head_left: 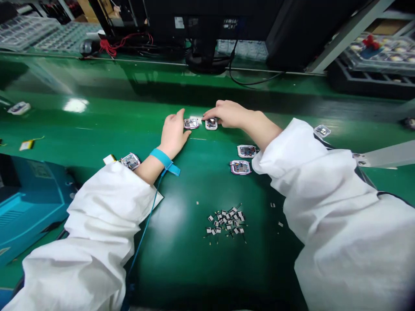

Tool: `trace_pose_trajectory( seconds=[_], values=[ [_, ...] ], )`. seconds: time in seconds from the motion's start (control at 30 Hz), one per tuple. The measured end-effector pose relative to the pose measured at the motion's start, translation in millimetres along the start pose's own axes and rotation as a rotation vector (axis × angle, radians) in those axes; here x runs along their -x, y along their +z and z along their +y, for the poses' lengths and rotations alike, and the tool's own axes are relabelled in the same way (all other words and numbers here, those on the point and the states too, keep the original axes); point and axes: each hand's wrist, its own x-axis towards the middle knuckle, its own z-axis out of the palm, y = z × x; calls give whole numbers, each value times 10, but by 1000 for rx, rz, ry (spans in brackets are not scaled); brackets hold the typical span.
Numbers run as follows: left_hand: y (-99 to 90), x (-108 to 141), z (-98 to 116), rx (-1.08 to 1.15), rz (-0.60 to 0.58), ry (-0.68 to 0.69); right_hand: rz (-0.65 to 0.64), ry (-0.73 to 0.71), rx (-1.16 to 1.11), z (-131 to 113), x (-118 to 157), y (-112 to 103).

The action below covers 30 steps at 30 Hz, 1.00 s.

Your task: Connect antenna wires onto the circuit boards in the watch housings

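Note:
Around the left edge of a small white square housing with a circuit board inside [191, 124], my left hand [173, 133] closes its thumb and fingers. A blue wrist strap [164, 160] with a cord circles that wrist. My right hand [228, 114] grips a second such housing [211, 124] from above, its fingertips at the sides. The two housings sit close together, a small gap apart, with a pale slip [197, 120] behind them. Two more housings, one [247, 151] behind another [240, 167], lie near my right sleeve.
A pile of tiny white parts with short wires [228, 221] lies on the green mat [181, 259]. Another housing [130, 161] is beside my left forearm. A teal machine [35, 198] stands at left, a monitor stand [207, 60] at the back, and a metal arm [389, 154] at right.

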Motion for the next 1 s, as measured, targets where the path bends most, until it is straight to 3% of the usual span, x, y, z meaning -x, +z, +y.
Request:
trace_pose_trajectory(
  seconds=[0.07, 0.13, 0.2, 0.3, 0.4, 0.53, 0.63, 0.77, 0.87, 1.0],
  values=[
    [-55, 235, 283, -95, -91, 206, -100, -12, 36, -30, -18, -28],
    [-89, 539, 599, -124, -377, 381, -245, -40, 98, -76, -15, -104],
    [-75, 827, 841, -150, -714, 455, -368, -43, 150, -121, 1, -181],
    [9, 1086, 984, -178, -852, 499, -440, 42, 141, -199, 50, -265],
    [88, 1110, 972, -160, -865, 506, -385, 134, 112, -352, 171, -376],
    [119, 1018, 958, -131, -858, 466, -183, 199, 34, -737, 564, -592],
    [62, 1019, 964, -124, -833, 436, -204, 217, -72, -1055, 979, -641],
    [-157, 1097, 914, 13, -761, 472, -191, 254, -185, -1306, 1391, -453],
    [-280, 1102, 811, 91, -602, 498, -171, 293, -262, -1347, 1505, -262],
    [-199, 1048, 659, -40, -380, 580, -76, 264, -250, -1302, 1525, -109]
  ],
)
